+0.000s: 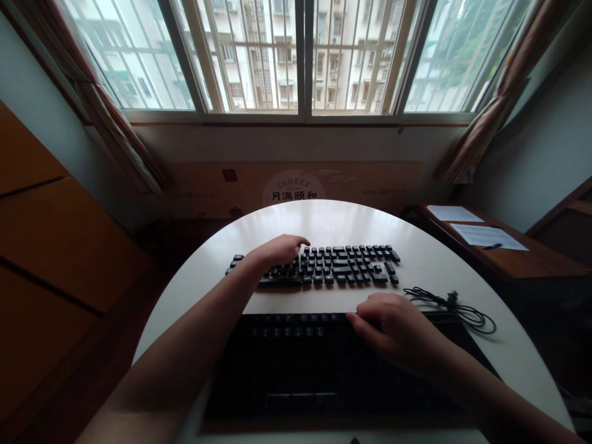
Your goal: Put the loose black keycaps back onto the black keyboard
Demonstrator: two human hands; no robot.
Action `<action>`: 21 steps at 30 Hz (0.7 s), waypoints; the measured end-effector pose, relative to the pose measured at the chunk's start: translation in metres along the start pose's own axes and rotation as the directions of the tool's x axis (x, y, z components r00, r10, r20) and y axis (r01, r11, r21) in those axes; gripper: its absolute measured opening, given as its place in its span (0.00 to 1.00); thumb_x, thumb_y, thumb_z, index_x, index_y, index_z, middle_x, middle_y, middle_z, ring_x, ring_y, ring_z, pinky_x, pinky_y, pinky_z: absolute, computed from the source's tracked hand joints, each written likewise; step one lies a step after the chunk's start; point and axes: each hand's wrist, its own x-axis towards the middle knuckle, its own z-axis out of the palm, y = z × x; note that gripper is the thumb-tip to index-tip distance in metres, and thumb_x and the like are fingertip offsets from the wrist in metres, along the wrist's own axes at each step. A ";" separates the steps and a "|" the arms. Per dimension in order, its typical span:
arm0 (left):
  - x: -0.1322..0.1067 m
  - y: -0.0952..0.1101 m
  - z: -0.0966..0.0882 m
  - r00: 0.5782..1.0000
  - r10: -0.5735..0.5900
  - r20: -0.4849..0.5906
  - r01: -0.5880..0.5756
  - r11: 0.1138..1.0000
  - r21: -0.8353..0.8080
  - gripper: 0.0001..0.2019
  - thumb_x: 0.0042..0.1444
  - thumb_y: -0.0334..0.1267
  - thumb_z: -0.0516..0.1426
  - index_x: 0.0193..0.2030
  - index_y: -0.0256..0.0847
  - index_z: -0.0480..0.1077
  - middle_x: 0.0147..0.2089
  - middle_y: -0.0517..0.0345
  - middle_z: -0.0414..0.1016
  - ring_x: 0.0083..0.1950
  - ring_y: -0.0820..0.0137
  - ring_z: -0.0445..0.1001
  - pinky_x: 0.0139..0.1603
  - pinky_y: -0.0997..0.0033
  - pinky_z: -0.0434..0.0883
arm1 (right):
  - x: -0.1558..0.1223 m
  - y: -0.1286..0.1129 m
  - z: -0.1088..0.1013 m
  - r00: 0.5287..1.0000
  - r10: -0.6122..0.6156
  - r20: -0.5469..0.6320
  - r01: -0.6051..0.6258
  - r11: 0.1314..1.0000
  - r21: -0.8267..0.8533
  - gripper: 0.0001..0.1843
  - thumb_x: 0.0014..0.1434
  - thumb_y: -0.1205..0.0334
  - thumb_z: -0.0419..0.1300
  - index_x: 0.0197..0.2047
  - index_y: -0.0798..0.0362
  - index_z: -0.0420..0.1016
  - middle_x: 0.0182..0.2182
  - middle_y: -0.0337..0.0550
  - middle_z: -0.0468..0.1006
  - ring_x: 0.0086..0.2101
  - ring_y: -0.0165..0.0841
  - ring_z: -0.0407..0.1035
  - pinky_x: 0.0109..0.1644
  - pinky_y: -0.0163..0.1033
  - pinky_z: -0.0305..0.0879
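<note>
On the round white table (185,320), loose black keycaps (342,262) lie in rows like a keyboard layout. My left hand (282,248) reaches over their left part, its fingertips closed at a keycap (307,250) in the far row. Nearer me lies a black keyboard (296,370). Its two far rows carry keycaps (287,332) on the left side, while the rest of it is dark and hard to make out. At the keyboard's far edge, just right of the last keycap in that row, my right hand (386,324) is curled, thumb and fingers together. Whatever it pinches is hidden.
A coiled black cable (467,314) lies on the table to the right. Beyond it a wooden side table (550,256) bears paper sheets (490,237) and a pen (493,246). A wooden cabinet (55,246) stands left; a barred window (305,61) is ahead.
</note>
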 end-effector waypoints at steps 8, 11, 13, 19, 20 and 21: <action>-0.004 0.007 0.000 1.000 0.020 0.008 -0.020 0.999 0.026 0.25 0.60 0.31 0.48 0.62 0.45 0.72 0.63 0.52 0.74 0.58 0.60 0.75 0.57 0.65 0.70 | 0.003 0.000 0.001 1.000 -0.015 -0.013 0.015 1.000 0.019 0.25 0.71 0.56 0.51 0.22 0.54 0.56 0.19 0.36 0.61 0.22 0.29 0.55 0.29 0.36 0.47; -0.003 0.007 0.002 0.999 0.038 0.004 -0.038 0.999 0.039 0.25 0.59 0.31 0.49 0.62 0.46 0.72 0.63 0.53 0.75 0.58 0.61 0.75 0.57 0.66 0.70 | 0.003 0.000 0.002 1.000 -0.010 -0.009 0.011 0.999 0.033 0.25 0.71 0.56 0.51 0.22 0.54 0.57 0.19 0.36 0.61 0.22 0.29 0.56 0.30 0.36 0.48; -0.002 0.006 0.003 0.999 0.048 0.001 -0.048 0.998 0.051 0.25 0.59 0.30 0.50 0.62 0.47 0.72 0.63 0.54 0.75 0.58 0.61 0.75 0.58 0.66 0.70 | 0.003 0.000 0.003 1.000 -0.006 -0.002 0.006 0.999 0.037 0.24 0.71 0.56 0.51 0.22 0.54 0.57 0.20 0.36 0.62 0.22 0.29 0.56 0.30 0.37 0.47; 0.000 0.001 0.005 0.999 0.049 -0.012 -0.048 0.994 0.094 0.25 0.58 0.30 0.49 0.61 0.43 0.72 0.62 0.50 0.75 0.58 0.60 0.74 0.57 0.65 0.70 | 0.003 0.000 0.004 1.000 -0.006 0.003 0.006 1.000 0.028 0.24 0.71 0.55 0.51 0.22 0.53 0.57 0.20 0.37 0.62 0.23 0.30 0.57 0.30 0.36 0.48; 0.001 -0.001 0.005 0.999 0.047 -0.016 -0.045 0.994 0.103 0.25 0.58 0.30 0.49 0.60 0.42 0.73 0.61 0.49 0.75 0.58 0.60 0.74 0.56 0.65 0.70 | 0.003 0.000 0.004 1.000 -0.007 -0.003 0.007 1.000 0.027 0.24 0.71 0.55 0.51 0.22 0.53 0.57 0.20 0.37 0.62 0.23 0.30 0.57 0.30 0.36 0.48; 0.001 -0.003 0.006 0.999 0.044 -0.020 -0.042 0.993 0.112 0.24 0.58 0.30 0.49 0.60 0.42 0.73 0.60 0.49 0.76 0.57 0.60 0.74 0.56 0.65 0.70 | 0.003 0.001 0.004 1.000 -0.007 -0.006 0.007 1.000 0.025 0.24 0.71 0.55 0.51 0.23 0.53 0.57 0.21 0.37 0.62 0.24 0.31 0.58 0.31 0.36 0.48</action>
